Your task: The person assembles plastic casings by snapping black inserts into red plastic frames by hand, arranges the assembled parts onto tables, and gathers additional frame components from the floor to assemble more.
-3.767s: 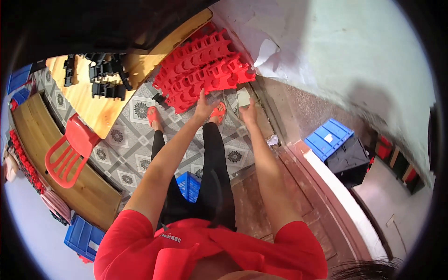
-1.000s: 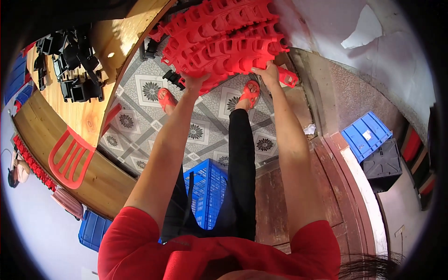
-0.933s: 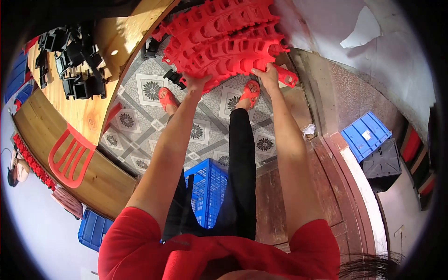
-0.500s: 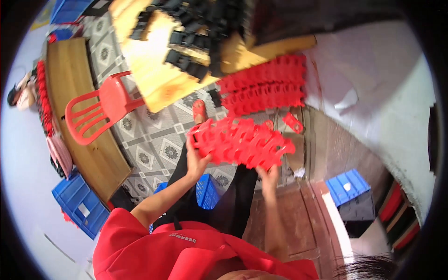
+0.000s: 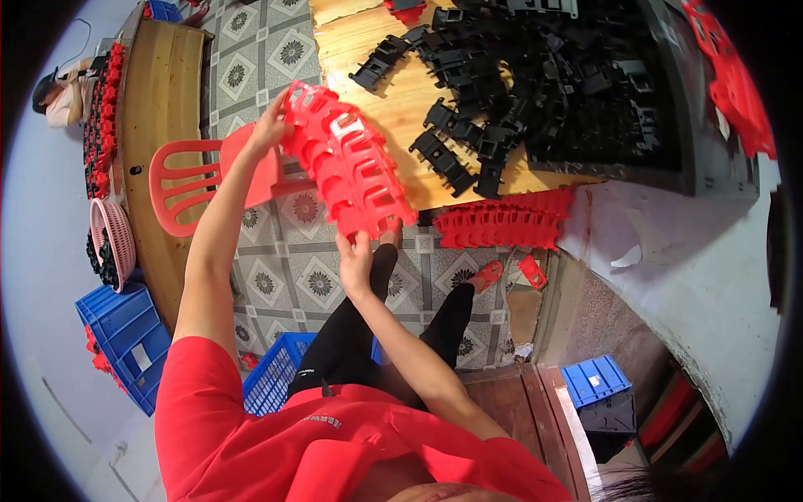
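Note:
Between my hands is a long stack of red plastic parts (image 5: 347,159), held slantwise near the left edge of the wooden table (image 5: 372,100). My left hand (image 5: 272,125) grips its far upper end. At the near lower end, my right hand (image 5: 357,261) holds on with fingers and thumb. The parts are nested in a row, with rounded cutouts along the sides. Several black plastic parts (image 5: 452,159) lie on the table to the right of the stack, some joined in short rows and others heaped.
A red chair (image 5: 188,180) stands left of the table. More red stacks (image 5: 502,222) rest below the table's near edge. A blue basket (image 5: 280,368) is by my legs, a blue crate (image 5: 125,343) at the left. A wooden bench (image 5: 159,117) runs along the left wall.
Both hands have carried the red stack left and away from me, up beside the table. It has turned to a steeper slant. My view has shifted, showing more of the tabletop.

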The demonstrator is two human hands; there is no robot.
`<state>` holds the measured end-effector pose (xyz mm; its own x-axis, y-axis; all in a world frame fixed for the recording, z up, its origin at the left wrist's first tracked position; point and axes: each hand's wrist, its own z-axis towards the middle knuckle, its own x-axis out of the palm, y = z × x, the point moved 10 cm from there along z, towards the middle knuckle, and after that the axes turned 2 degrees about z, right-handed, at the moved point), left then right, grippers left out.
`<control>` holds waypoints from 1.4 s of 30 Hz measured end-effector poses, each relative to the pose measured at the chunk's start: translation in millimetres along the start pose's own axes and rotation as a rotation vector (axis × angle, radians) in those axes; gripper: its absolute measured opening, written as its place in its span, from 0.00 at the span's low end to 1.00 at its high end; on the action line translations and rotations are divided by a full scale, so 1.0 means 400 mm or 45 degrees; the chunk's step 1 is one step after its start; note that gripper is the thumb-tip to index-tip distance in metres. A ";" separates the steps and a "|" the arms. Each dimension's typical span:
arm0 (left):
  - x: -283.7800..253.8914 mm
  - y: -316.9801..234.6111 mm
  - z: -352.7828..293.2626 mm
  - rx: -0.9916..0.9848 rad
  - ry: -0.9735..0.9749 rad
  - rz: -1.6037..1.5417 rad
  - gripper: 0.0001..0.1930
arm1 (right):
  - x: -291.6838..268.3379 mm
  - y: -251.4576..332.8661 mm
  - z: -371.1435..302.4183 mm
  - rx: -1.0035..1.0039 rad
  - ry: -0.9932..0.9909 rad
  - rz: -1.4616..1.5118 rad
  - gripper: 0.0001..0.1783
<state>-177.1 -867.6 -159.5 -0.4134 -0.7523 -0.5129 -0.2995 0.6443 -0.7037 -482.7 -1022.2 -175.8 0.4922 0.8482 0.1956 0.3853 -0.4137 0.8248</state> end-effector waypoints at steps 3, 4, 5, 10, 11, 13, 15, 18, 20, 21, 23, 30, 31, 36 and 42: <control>-0.009 -0.006 0.141 0.050 0.011 0.077 0.46 | 0.045 -0.033 0.104 -0.026 -0.076 -0.084 0.14; -0.015 -0.001 0.182 0.046 0.013 0.070 0.46 | 0.055 -0.019 0.133 -0.043 -0.111 -0.140 0.14; -0.025 -0.009 0.218 0.108 -0.009 0.049 0.45 | 0.060 -0.022 0.159 0.026 -0.132 -0.131 0.15; -0.020 -0.152 0.357 0.502 -0.309 0.410 0.41 | 0.046 0.031 0.270 -0.121 -0.234 -0.077 0.09; -0.037 -0.153 0.373 0.480 -0.347 0.424 0.42 | 0.061 0.049 0.279 -0.142 -0.230 -0.089 0.09; -0.009 -0.177 0.392 0.461 -0.357 0.420 0.42 | 0.046 0.065 0.304 -0.102 -0.261 -0.074 0.11; -0.026 -0.202 0.399 0.555 -0.492 0.221 0.46 | 0.040 0.086 0.324 -0.098 -0.267 -0.074 0.15; -0.028 -0.212 0.390 0.609 -0.685 0.198 0.48 | 0.028 0.079 0.346 -0.146 -0.193 0.026 0.17; -0.009 -0.183 0.389 0.495 -0.736 0.164 0.50 | -0.010 0.050 0.325 -0.017 -0.089 0.067 0.19; -0.033 -0.155 0.393 0.452 -0.749 0.147 0.52 | -0.027 0.061 0.296 -0.083 -0.104 -0.022 0.19; -0.091 -0.137 0.394 0.468 -0.766 0.101 0.54 | -0.090 0.040 0.231 -0.100 -0.121 0.054 0.19; 0.169 -0.204 -0.163 0.773 -0.701 -0.006 0.40 | -0.778 -0.254 0.006 0.157 -0.583 -0.365 0.14; 0.266 -0.230 -0.293 0.738 -0.655 0.178 0.38 | -0.882 -0.297 -0.024 0.157 -0.733 -0.462 0.14; 0.910 -0.209 -0.733 0.971 0.333 0.554 0.31 | -1.428 -0.577 -0.101 0.348 -1.174 -0.621 0.09; 1.366 0.214 -0.680 0.524 0.594 0.593 0.34 | -1.731 -0.762 0.003 0.542 -1.132 -0.715 0.22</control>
<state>-662.6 -1186.3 -366.5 -0.7648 -0.2221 -0.6048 0.2995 0.7085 -0.6390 -940.0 -1483.6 -563.3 0.4802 0.4838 -0.7317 0.8771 -0.2714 0.3962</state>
